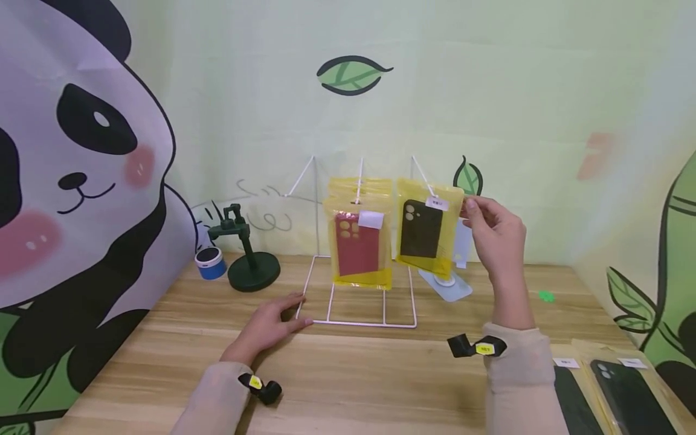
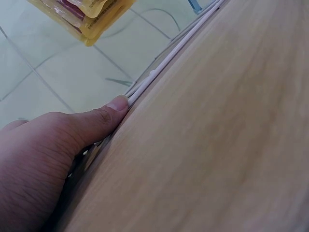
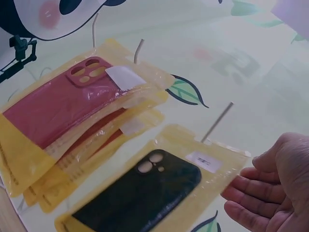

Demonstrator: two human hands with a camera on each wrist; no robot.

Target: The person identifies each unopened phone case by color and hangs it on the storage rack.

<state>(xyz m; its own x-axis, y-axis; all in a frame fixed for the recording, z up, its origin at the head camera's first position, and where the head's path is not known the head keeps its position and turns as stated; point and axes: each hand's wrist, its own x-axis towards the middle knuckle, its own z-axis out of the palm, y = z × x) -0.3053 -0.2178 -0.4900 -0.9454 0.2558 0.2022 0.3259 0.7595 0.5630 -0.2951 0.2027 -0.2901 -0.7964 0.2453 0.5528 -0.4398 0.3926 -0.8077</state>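
We see the person's right hand (image 1: 497, 235) up at the side edge of a glossy, see-through yellow plastic bag (image 1: 443, 261), fingers released & loosely bent; can't tell if the tips touch the film. That bag hangs tilted on the right rod of a thin white wire rack (image 1: 361, 324), w/ a small white paper label (image 1: 437, 203) nr its top. Inside it we make out a flat black phone case (image 1: 421, 229), rounded at the corners, w/ round camera holes. Just left, on the middle rod, hangs a stack of crinkly yellow plastic bags (image 1: 353, 281); the front 1 holds a smooth dark-red phone case (image 1: 357, 252).

The left hand (image 1: 266, 326) is low at the rack's front-left base corner, fingers relaxed & resting there, thumb laid on the slim round rod.

Behind, on the streaky wood-grain surface (image 1: 380, 374), we've got a dark green stand w/ a round disc base (image 1: 254, 272) & beside it a squat blue-and-white cylinder (image 1: 211, 263). Lower right, 2 flat packs w/ dark phone cases (image 1: 633, 393) lie side by side, partly cut off by the frame edge.
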